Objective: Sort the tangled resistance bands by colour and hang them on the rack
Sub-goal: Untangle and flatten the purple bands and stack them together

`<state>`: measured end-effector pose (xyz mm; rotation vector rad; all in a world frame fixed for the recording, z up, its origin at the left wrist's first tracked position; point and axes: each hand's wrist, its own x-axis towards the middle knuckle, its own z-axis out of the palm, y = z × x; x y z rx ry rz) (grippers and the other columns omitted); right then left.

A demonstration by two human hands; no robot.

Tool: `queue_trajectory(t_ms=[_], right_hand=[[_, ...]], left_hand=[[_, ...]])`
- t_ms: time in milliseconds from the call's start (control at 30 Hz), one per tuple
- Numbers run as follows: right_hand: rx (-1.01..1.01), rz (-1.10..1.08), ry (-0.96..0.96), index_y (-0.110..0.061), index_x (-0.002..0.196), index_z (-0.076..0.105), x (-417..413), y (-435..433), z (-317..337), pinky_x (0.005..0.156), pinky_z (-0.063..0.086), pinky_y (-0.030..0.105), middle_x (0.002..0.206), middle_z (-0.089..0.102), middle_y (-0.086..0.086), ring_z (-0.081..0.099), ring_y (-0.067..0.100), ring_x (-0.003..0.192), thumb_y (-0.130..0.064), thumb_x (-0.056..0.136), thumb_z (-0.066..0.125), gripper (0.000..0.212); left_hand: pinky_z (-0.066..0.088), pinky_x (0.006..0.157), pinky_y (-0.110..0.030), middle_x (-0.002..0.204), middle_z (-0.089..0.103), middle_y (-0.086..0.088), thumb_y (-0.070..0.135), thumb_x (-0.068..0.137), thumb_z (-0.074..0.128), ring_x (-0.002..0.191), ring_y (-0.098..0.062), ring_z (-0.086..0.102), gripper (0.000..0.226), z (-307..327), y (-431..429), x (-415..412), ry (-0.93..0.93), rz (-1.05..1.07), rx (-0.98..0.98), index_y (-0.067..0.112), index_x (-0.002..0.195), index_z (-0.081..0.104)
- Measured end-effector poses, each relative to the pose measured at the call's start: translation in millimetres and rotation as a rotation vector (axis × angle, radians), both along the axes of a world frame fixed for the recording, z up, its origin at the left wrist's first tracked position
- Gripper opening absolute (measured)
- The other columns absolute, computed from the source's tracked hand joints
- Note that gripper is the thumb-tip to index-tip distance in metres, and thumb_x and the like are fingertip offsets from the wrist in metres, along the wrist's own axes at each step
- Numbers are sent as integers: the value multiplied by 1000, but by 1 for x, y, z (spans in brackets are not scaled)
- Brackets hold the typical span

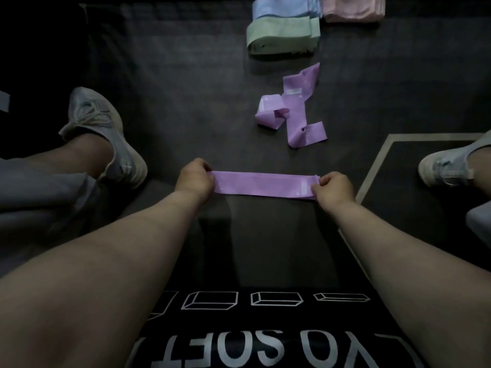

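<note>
Floor mat (186, 102): dark, all items laid on it. Purple band (260, 185): held stretched flat over the mat between both hands; judged light, soft, stretchy; best taken by its ends. Left hand (198, 180), right hand (333, 188): fingers pinched on opposite ends.

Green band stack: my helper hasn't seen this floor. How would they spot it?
On the dark floor, look past the loose purple bands to the far edge. Three folded stacks lie there; the green stack is the nearest, in front of the blue stack and left of the pink stack.
</note>
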<state>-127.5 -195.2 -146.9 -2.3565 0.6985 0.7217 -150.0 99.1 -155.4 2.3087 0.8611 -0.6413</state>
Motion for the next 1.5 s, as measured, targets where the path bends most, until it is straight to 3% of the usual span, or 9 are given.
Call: queue_trajectory(t_ms=[167, 267, 367, 500, 700, 933, 1133, 1400, 1500], right_hand=[[-80, 39, 50, -10, 106, 64, -1, -3, -6, 79, 42, 30, 104, 64, 9, 59, 23, 93, -20, 94, 66, 15], [-178, 90, 39, -10, 120, 58, -5, -5, -10, 92, 49, 40, 124, 56, 13, 57, 30, 112, -27, 90, 69, 37], [-341, 493, -150, -14, 135, 49, -10, -2, -9, 107, 38, 44, 140, 41, 13, 42, 33, 129, -35, 82, 74, 62], [-277, 938, -127, -20, 154, 30, -6, 7, -15, 119, 24, 41, 154, 28, 7, 27, 27, 144, -35, 80, 78, 90], [-316, 1032, -62, -22, 145, 40, 6, 14, -18, 111, 33, 43, 139, 39, 8, 40, 29, 128, -32, 90, 67, 62], [-228, 780, -151, -19, 138, 48, -8, 8, -15, 112, 31, 44, 141, 38, 8, 38, 28, 133, -41, 88, 68, 58], [-155, -83, 5, -4, 128, 52, -10, 16, -11, 106, 38, 41, 140, 42, 22, 45, 40, 127, -29, 99, 55, 38], [-106, -29, -77, -10, 117, 54, -6, 12, -10, 96, 43, 38, 133, 45, 15, 51, 31, 118, -19, 98, 60, 22], [-218, 329, -212, -15, 129, 52, -8, 6, -7, 107, 36, 42, 142, 38, 11, 41, 29, 130, -36, 90, 68, 47]], left_hand=[[53, 96, -46, 123, 56, -12, 28, 97, 55, 105, -33, 63, 26, -6, -4, -1, 34, -135, 92, 17, 120, 62], [50, 93, -45, 127, 46, -12, 32, 98, 55, 105, -31, 57, 31, -4, -8, -6, 81, -283, 267, 15, 124, 58], [39, 95, -43, 130, 47, -15, 33, 89, 61, 113, -34, 50, 40, -4, -10, -12, -121, -586, 468, 14, 124, 57], [30, 107, -42, 146, 40, -5, 51, 77, 71, 130, -28, 41, 76, -15, -18, -12, -153, -931, 381, 25, 142, 42], [34, 106, -40, 140, 42, -4, 32, 95, 58, 128, -27, 42, 53, -21, -25, -4, -84, -996, 392, 26, 144, 41], [31, 111, -42, 141, 42, -3, 48, 87, 59, 131, -25, 41, 57, -11, -20, -10, -99, -862, 316, 28, 139, 45], [31, 111, -44, 145, 38, -15, 35, 92, 58, 134, -35, 39, 60, -6, -18, -16, -22, 49, 198, 16, 146, 39], [37, 107, -41, 136, 44, -12, 25, 96, 57, 124, -36, 51, 33, -22, -16, -10, 12, 113, 127, 22, 128, 56], [36, 108, -41, 139, 42, -10, 33, 90, 63, 126, -33, 48, 45, -15, -14, -12, -54, -50, 232, 23, 133, 55]])
